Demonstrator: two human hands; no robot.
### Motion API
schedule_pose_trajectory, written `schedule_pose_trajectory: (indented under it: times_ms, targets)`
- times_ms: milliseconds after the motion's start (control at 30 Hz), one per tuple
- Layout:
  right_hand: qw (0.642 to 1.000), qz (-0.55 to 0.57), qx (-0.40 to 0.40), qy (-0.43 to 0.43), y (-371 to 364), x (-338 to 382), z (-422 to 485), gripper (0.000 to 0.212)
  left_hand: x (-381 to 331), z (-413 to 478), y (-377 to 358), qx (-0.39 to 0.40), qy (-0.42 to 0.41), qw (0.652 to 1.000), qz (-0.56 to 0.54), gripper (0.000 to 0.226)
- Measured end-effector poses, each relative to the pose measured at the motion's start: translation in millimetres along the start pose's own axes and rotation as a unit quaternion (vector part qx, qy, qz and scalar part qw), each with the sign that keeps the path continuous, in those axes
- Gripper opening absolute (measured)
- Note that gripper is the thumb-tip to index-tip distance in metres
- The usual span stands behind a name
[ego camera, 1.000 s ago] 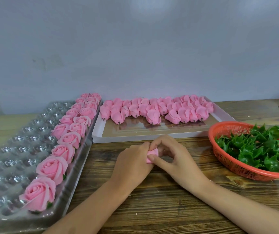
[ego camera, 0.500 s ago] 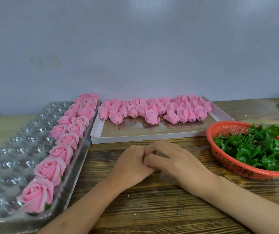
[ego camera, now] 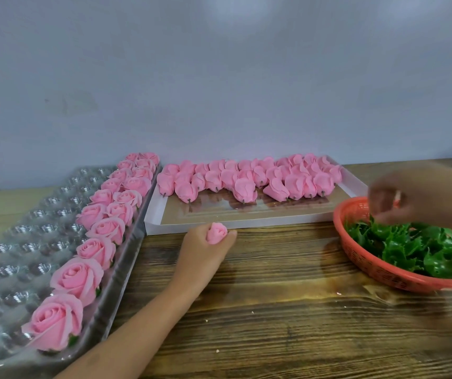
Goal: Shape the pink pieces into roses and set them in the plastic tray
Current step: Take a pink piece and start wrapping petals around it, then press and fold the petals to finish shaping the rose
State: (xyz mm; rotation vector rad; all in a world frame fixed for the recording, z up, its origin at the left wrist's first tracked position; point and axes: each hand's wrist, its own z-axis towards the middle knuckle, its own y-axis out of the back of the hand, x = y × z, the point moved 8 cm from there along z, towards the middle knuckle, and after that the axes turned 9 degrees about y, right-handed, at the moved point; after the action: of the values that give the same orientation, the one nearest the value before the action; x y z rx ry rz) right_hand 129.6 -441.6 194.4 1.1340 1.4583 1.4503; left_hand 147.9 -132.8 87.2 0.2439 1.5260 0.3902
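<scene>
Fingers (ego camera: 230, 234) of the left hand (ego camera: 205, 246) are curled snug round a half-made pink bud (ego camera: 217, 233), low over the counter (ego camera: 274, 296) just in front of the white tray (ego camera: 219, 222).

Bud's kept tip-up in the fist, I'd guess so the petals don't splay while the right hand (ego camera: 402, 203) hovers over the orange basket (ego camera: 383, 272) of green leaf bits (ego camera: 424, 247), probably after one for the base. That hand's too blurred, so can't tell if it's pinching anything or spread. White tray has the unshaped pink pieces (ego camera: 244, 187) bunched along its far side, stubs pointing toward the person. The plastic tray (ego camera: 28, 228) on the left has finished roses (ego camera: 77, 277) in the two columns of cups nearest the white tray, a few with green peeking out underneath.
</scene>
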Motion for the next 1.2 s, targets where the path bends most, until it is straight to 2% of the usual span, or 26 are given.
schedule_pose_trajectory:
  times_ms: [67,133,233,333,533,767,900,967,1033,1100,1200]
  targets:
    - [0.995,0.022,0.097,-0.024,-21,-20,-4,0.038,0,0,-1,0.004,0.003,1.0,0.001,0.03]
    - [0.986,0.046,0.157,-0.023,-38,-22,-3,0.037,-1,0,0,0.004,0.003,1.0,0.003,0.029]
    - [0.978,0.047,0.205,-0.006,-54,-11,3,0.024,-1,-1,1,0.002,0.007,1.0,0.001,0.029]
    - [0.976,0.026,0.218,-0.006,-57,-5,6,0.015,0,-1,1,0.002,0.011,1.0,-0.003,0.028]
    - [0.989,0.007,0.147,0.001,-40,-12,11,0.036,-1,-1,0,0.004,0.004,1.0,-0.014,0.028]
    - [1.0,-0.001,0.008,0.02,-10,-17,11,0.041,-1,-3,1,0.017,0.0,0.999,-0.041,0.036]
    - [0.989,0.057,-0.131,0.035,21,-5,5,0.033,-4,-4,5,-0.001,-0.015,0.998,-0.055,0.035]
    - [0.969,0.07,-0.232,0.037,38,8,2,0.029,-4,-3,7,-0.023,-0.018,0.997,-0.072,0.031]
    - [0.944,0.133,-0.297,0.05,45,28,-3,0.029,-5,-4,10,-0.036,-0.027,0.995,-0.085,0.033]
    - [0.925,0.225,-0.299,0.069,40,51,-3,0.025,-7,-5,11,-0.037,-0.041,0.994,-0.095,0.036]
    - [0.906,0.359,-0.195,0.114,12,95,5,0.019,-11,-6,11,-0.031,-0.053,0.992,-0.108,0.033]
